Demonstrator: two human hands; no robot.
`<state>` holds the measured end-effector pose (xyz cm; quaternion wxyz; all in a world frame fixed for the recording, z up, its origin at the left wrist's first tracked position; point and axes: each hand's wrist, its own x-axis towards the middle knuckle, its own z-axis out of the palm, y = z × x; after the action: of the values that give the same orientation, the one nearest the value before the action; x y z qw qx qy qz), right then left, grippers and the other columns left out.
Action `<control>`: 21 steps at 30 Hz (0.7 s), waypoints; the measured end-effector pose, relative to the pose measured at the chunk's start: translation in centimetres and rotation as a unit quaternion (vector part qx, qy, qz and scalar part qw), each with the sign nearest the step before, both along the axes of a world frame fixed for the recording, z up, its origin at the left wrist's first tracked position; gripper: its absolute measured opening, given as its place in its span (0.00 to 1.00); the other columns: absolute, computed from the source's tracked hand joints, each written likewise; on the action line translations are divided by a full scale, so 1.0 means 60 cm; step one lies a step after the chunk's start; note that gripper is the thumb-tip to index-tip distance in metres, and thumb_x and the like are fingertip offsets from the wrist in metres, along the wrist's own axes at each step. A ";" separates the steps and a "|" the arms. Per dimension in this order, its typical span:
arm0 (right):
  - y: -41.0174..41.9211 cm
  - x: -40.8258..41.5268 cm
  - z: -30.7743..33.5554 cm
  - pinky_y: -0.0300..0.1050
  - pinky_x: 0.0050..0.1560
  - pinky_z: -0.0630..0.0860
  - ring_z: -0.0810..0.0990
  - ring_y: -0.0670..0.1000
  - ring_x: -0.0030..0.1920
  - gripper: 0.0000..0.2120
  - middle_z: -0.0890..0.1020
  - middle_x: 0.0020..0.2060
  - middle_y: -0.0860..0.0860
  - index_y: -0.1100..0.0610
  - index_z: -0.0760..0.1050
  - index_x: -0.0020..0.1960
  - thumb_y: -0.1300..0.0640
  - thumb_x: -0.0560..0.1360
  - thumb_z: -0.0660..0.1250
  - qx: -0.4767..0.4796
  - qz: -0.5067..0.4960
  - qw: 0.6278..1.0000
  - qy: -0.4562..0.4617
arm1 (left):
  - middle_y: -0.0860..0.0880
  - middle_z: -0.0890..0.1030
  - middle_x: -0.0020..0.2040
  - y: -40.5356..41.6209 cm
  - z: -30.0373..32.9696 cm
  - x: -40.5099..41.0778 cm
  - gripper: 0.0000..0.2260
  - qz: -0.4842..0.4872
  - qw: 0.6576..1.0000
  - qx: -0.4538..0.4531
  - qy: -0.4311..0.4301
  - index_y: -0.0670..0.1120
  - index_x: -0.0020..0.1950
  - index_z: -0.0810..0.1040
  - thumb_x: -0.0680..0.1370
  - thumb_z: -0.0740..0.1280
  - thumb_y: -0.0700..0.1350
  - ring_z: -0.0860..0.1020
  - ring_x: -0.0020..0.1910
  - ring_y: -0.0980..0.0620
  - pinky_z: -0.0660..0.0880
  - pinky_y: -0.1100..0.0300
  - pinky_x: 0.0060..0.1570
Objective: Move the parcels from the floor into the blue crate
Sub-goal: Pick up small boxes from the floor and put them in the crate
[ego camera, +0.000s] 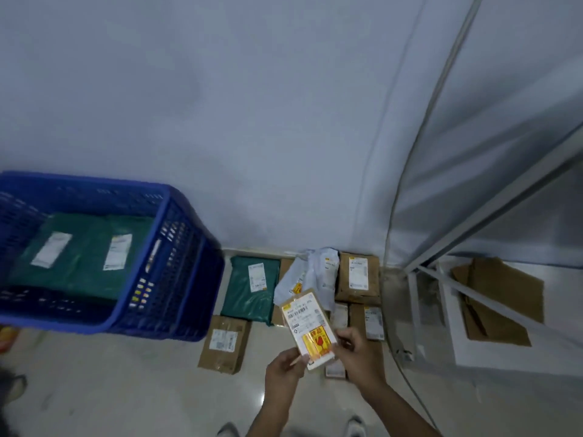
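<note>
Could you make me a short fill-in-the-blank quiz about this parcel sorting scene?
1. Both hands hold one small ____ with a yellow-and-red sticker.
2. The parcels already inside the crate are ____ in colour.
3. The green parcel on the floor lies to the ____ of the crate.
4. The white bag sits between the green parcel and a ____ box.

Missing words: parcel; green; right; brown

Small tan labelled parcel [307,326] aloft over floor parcels; blue crate [176,247] left, green bags inside.

Single head-worn wide-angle view, looking forward and down from standing height, floor [126,389] near, wall [252,105] ahead, no second view.
</note>
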<state>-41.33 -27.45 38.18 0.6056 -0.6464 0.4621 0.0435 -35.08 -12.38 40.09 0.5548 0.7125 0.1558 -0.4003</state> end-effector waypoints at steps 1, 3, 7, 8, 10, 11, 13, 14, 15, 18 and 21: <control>0.020 0.011 0.028 0.39 0.42 0.76 0.81 0.53 0.47 0.06 0.82 0.42 0.49 0.59 0.75 0.45 0.68 0.73 0.69 -0.002 -0.002 1.000 -0.004 | 0.47 0.86 0.43 0.021 0.025 0.009 0.04 0.009 1.000 -0.010 -0.004 0.44 0.47 0.84 0.73 0.73 0.41 0.80 0.42 0.49 0.75 0.63 0.39; 0.068 0.028 0.073 0.42 0.44 0.75 0.80 0.52 0.45 0.08 0.81 0.39 0.49 0.57 0.74 0.42 0.66 0.72 0.71 0.005 -0.019 1.000 -0.009 | 0.47 0.86 0.45 0.066 0.067 0.029 0.06 0.019 1.000 -0.025 -0.002 0.44 0.49 0.82 0.73 0.72 0.40 0.81 0.45 0.48 0.76 0.61 0.43; 0.182 0.070 0.138 0.45 0.47 0.74 0.80 0.52 0.44 0.10 0.81 0.37 0.49 0.55 0.73 0.38 0.64 0.70 0.74 -0.004 -0.027 1.000 -0.015 | 0.44 0.85 0.49 0.182 0.131 0.081 0.08 0.030 0.997 -0.067 0.023 0.42 0.53 0.80 0.74 0.71 0.39 0.83 0.48 0.46 0.79 0.53 0.49; 0.212 0.085 0.150 0.45 0.47 0.75 0.81 0.53 0.44 0.09 0.82 0.38 0.50 0.56 0.75 0.39 0.63 0.70 0.75 -0.001 -0.030 0.999 -0.023 | 0.43 0.85 0.50 0.215 0.140 0.099 0.08 0.027 0.997 -0.068 0.017 0.42 0.53 0.80 0.74 0.71 0.39 0.83 0.48 0.46 0.80 0.55 0.46; 0.278 0.116 0.172 0.44 0.47 0.76 0.82 0.52 0.46 0.08 0.84 0.42 0.52 0.59 0.77 0.43 0.61 0.69 0.76 0.013 -0.032 0.999 -0.026 | 0.41 0.84 0.51 0.287 0.160 0.132 0.09 0.023 0.998 -0.064 0.001 0.41 0.55 0.80 0.75 0.71 0.39 0.83 0.44 0.47 0.79 0.60 0.36; 0.313 0.135 0.187 0.44 0.48 0.77 0.82 0.51 0.47 0.10 0.84 0.44 0.52 0.59 0.77 0.47 0.60 0.69 0.75 0.025 -0.030 0.999 -0.021 | 0.42 0.84 0.51 0.323 0.171 0.149 0.09 0.029 0.998 -0.064 -0.003 0.42 0.55 0.80 0.75 0.70 0.38 0.83 0.44 0.47 0.78 0.62 0.35; 0.383 0.176 0.209 0.48 0.49 0.80 0.82 0.51 0.49 0.13 0.83 0.47 0.52 0.58 0.76 0.52 0.60 0.70 0.75 0.047 -0.025 0.998 -0.027 | 0.44 0.84 0.50 0.397 0.197 0.187 0.08 0.038 0.997 -0.065 -0.007 0.43 0.54 0.79 0.75 0.70 0.38 0.83 0.45 0.50 0.79 0.62 0.37; 0.418 0.198 0.216 0.51 0.51 0.81 0.83 0.52 0.49 0.14 0.83 0.49 0.53 0.58 0.76 0.55 0.60 0.71 0.74 0.052 -0.015 0.998 -0.034 | 0.44 0.84 0.50 0.432 0.207 0.205 0.08 0.040 0.997 -0.065 -0.010 0.42 0.54 0.79 0.76 0.69 0.38 0.83 0.46 0.50 0.79 0.62 0.37; 0.453 0.222 0.223 0.54 0.52 0.81 0.83 0.53 0.50 0.16 0.83 0.50 0.53 0.58 0.75 0.58 0.60 0.71 0.74 0.054 -0.004 0.998 -0.038 | 0.44 0.84 0.51 0.465 0.215 0.226 0.07 0.043 0.997 -0.064 -0.017 0.42 0.54 0.79 0.76 0.69 0.38 0.83 0.47 0.50 0.79 0.63 0.36; 0.549 0.289 0.236 0.57 0.53 0.81 0.83 0.55 0.49 0.17 0.83 0.51 0.55 0.59 0.74 0.61 0.62 0.73 0.71 0.079 -0.003 0.996 -0.042 | 0.45 0.83 0.53 0.550 0.242 0.282 0.06 0.052 0.997 -0.045 -0.042 0.43 0.53 0.78 0.77 0.67 0.39 0.82 0.50 0.49 0.77 0.65 0.36; 0.623 0.351 0.261 0.48 0.47 0.81 0.82 0.55 0.50 0.16 0.81 0.53 0.56 0.58 0.73 0.61 0.65 0.75 0.68 0.088 -0.015 0.995 -0.052 | 0.46 0.83 0.50 0.613 0.261 0.336 0.04 0.056 0.996 -0.035 -0.059 0.44 0.51 0.78 0.78 0.66 0.38 0.82 0.48 0.49 0.77 0.66 0.33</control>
<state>-20.27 9.95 53.84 0.6840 -0.5849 0.4341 0.0408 -14.94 24.42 55.72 0.6091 0.7053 0.1483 -0.3310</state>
